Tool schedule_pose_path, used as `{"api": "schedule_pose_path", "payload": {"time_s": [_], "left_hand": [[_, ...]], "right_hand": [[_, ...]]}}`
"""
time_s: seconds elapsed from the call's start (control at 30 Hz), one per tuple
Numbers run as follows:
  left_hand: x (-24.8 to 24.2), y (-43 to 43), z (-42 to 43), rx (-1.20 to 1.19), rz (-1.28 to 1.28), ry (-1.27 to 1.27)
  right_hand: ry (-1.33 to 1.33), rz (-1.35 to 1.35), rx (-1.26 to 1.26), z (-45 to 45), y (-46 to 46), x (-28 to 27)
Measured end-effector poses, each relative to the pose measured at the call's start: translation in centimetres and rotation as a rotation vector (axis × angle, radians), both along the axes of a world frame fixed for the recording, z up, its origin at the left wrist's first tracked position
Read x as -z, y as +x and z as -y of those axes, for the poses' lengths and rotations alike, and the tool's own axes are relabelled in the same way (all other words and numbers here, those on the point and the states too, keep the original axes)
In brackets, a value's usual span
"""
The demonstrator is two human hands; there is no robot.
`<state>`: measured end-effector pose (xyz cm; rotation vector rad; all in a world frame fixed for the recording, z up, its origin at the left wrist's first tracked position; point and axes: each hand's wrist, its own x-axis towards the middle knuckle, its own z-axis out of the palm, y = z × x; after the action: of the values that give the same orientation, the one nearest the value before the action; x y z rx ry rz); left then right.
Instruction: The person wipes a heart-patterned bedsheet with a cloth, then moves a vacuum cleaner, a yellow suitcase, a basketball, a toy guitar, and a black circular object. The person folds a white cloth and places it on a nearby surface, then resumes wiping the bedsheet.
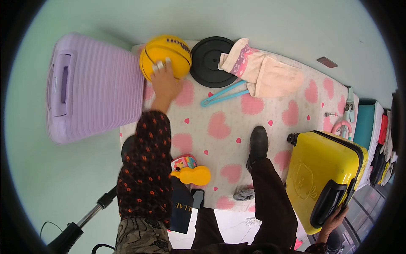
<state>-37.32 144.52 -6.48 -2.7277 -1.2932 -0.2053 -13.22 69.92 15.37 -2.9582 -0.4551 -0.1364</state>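
My left hand (165, 81) reaches far forward and rests on a yellow basketball (166, 57), its fingertips on the near side. The ball sits between a lilac ribbed suitcase (101, 89) and a round black weight plate or lid (211, 62). At the lower right, my right hand (333, 220) grips the black handle of a yellow hard-shell suitcase (323, 177). Beside the black disc lies a cream and pink towel (276, 74), partly over light blue tongs or a folding tool (219, 95).
My shoe (258, 143) stands on the heart-patterned mat (219, 125). Near my left arm are a yellow plastic toy (195, 175), a dark bag (181, 206) and a black pole (76, 228). A grey cloth (244, 193) lies by my leg. Clothes (383, 143) hang or lie at the right edge.
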Motion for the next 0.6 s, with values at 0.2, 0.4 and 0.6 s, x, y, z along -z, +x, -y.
{"api": "schedule_pose_path", "payload": {"time_s": [0.2, 0.4, 0.6], "left_hand": [[-2.3, -6.1, 10.4, 0.069, 0.287, -0.1], [-2.7, -7.7, 9.3, -0.24, 0.095, -0.529], [-1.8, -10.1, 18.3, -0.067, -0.049, -0.322]], "right_hand": [[-0.104, 0.102, -0.005, 0.2, 0.3, -0.2], [0.002, 0.047, -0.059, -2.3, 0.7, -0.1], [0.167, -0.036, 0.025, -1.9, 1.3, 0.4]]}}
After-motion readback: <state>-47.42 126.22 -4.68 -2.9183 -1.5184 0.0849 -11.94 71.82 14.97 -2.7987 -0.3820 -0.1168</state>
